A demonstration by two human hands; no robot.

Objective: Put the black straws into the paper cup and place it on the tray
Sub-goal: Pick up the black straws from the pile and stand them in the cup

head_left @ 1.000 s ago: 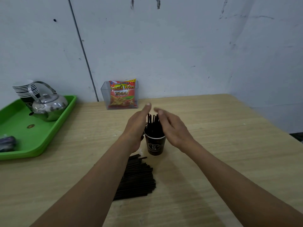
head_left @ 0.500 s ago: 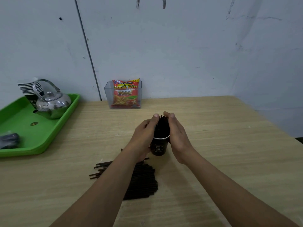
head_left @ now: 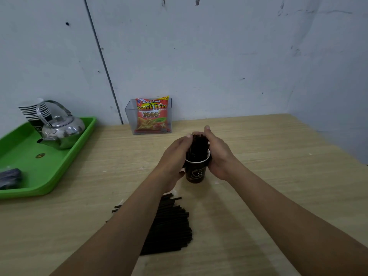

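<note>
A dark paper cup [head_left: 195, 172] with a white rim stands on the wooden table, mid-frame. A bundle of black straws [head_left: 198, 144] sticks up out of it, leaning slightly right. My left hand [head_left: 175, 154] and my right hand [head_left: 218, 154] press against the bundle from either side, fingers cupped around the straws above the rim. A flat pile of loose black straws [head_left: 171, 226] lies on the table nearer to me, partly hidden under my left forearm. The green tray [head_left: 59, 176] sits at the left edge.
On the tray stand a steel kettle [head_left: 61, 130], a stack of paper cups [head_left: 33, 112], a small coin-like disc [head_left: 40, 155] and a dark object [head_left: 10, 177]. A clear box with a red snack packet [head_left: 152, 116] stands against the wall.
My hands went from apart beside the cup to closed around the straw bundle, gathering it together. The view has shifted slightly.
</note>
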